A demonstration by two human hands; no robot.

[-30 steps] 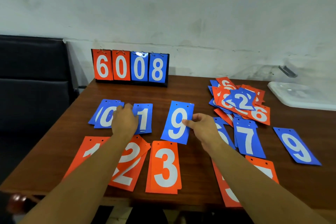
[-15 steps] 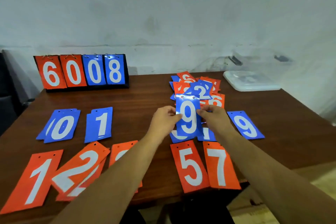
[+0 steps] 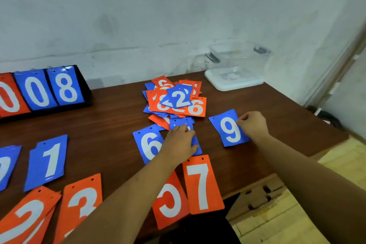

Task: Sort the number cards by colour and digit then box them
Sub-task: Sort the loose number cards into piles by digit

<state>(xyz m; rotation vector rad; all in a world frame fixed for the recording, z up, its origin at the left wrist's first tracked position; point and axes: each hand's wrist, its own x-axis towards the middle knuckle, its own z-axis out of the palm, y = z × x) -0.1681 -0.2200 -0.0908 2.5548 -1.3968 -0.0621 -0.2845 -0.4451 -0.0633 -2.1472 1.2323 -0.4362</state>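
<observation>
My right hand (image 3: 252, 126) pinches the right edge of a blue 9 card (image 3: 227, 128) that lies flat on the brown table (image 3: 111, 125), right of centre. My left hand (image 3: 181, 142) rests on a blue card (image 3: 197, 145) whose digit it hides, beside a blue 6 card (image 3: 148, 146). Behind them lies a mixed pile of orange and blue cards (image 3: 178, 101) with a blue 2 on top. Sorted cards lie nearer me: orange 5 (image 3: 170, 200), orange 7 (image 3: 202, 184), blue 1 (image 3: 49, 160), orange 3 (image 3: 83, 204), orange 2 (image 3: 25, 218).
A clear plastic box (image 3: 237, 59) stands on its white lid (image 3: 233, 83) at the far right corner by the wall. A flip scoreboard (image 3: 39, 89) showing 0, 0, 8 stands at the far left. The table's right edge (image 3: 326, 144) drops to a yellow floor.
The blue 9 card went from between both hands over the middle down to the right, where another blue 9 lay. My left hand let it go and dropped onto a blue card.
</observation>
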